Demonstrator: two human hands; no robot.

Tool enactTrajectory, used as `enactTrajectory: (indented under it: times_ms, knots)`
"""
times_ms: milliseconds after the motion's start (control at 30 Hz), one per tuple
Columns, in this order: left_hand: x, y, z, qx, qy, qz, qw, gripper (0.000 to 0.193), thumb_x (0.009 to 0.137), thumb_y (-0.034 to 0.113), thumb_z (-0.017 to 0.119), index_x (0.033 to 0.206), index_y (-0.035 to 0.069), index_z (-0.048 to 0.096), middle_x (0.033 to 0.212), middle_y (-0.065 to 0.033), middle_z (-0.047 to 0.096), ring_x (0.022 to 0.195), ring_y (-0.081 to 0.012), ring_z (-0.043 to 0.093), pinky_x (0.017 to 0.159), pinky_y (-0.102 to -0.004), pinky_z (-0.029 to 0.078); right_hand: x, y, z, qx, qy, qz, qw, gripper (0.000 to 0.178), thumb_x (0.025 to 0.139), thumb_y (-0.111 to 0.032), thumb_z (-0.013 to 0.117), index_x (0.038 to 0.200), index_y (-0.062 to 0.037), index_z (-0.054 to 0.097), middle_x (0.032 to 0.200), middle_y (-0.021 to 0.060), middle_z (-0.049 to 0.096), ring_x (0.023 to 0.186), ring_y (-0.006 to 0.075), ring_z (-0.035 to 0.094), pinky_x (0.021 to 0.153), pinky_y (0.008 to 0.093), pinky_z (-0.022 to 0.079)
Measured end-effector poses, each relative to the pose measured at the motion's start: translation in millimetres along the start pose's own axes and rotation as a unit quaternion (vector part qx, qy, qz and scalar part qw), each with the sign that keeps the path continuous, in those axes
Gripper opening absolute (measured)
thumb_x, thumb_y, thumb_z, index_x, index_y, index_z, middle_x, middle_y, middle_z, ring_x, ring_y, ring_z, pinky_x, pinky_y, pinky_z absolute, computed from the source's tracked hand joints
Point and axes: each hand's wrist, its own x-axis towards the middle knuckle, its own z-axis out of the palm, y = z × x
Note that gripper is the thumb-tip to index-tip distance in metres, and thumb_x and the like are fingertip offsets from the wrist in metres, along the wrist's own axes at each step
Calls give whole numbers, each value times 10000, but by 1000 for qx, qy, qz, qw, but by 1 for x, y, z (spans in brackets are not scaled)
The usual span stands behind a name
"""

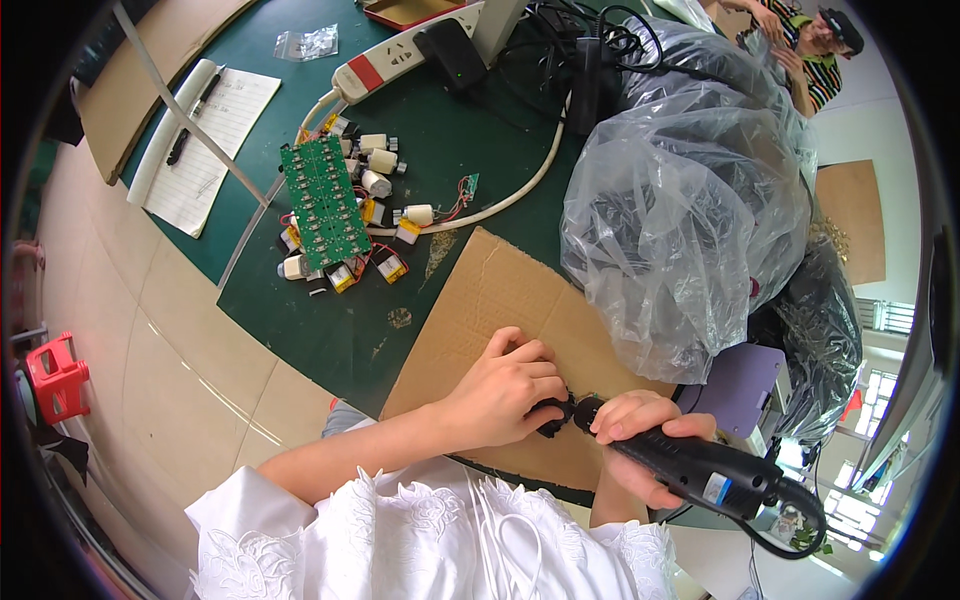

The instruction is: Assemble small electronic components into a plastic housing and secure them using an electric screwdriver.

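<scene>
Curling inward, hands (512,390) (638,415) hold a black part (552,424) and tool (695,466).

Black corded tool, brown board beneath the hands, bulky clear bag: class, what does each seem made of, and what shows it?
Black corded tool: probably hard plastic, satin, from its smooth moulded housing.
Brown board: likely matt cardboard, from its tan, papery face.
Bulky clear bag: thin, glossy plastic film, being see-through, wrinkled and highlighted.

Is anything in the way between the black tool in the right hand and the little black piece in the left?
Nothing visible: the right hand points the black tool at the black piece in the left hand. The plastic bag sits farther off.
</scene>
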Motion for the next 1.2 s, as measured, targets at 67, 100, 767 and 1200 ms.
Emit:
enactTrajectory:
  times_ms: [67, 100, 767, 1200]
  knots:
    - [1, 2, 2, -6, -5, 12, 1000, 180, 697, 192, 766, 839, 122, 680, 898, 34, 664, 965, -166, 553, 940, -402, 311, 2, -3, 3, -19, 18, -10, 1000, 699, 802, -632, 604, 1092, -34, 388, 736, 201, 608, 494, 255, 577, 470, 365, 517]
    - [1, 2, 1, -6, -6, 12, 1000, 180, 696, 190, 767, 837, 121, 679, 898, 34, 662, 967, -168, 552, 939, -401, 310, 3, -6, 4, -35, 35, -18, 999, 700, 806, -626, 608, 1101, -31, 389, 751, 211, 610, 502, 260, 579, 478, 365, 519]
    - [4, 6, 3, 31, 45, -1, 998, 265, 696, 206, 764, 629, 101, 530, 683, -15, 527, 783, -212, 494, 796, -355, 320, -29, -19, 29, -69, 247, -66, 964, 790, 784, -713, 544, 1137, -27, 375, 738, 180, 561, 517, 265, 570, 468, 379, 520]
    - [3, 5, 4, 43, 29, -13, 999, 256, 699, 240, 749, 613, 97, 555, 658, -2, 538, 789, -209, 487, 801, -354, 325, -27, -11, 34, -101, 251, -33, 962, 788, 777, -724, 541, 1128, -38, 371, 723, 176, 556, 505, 250, 559, 468, 371, 515]
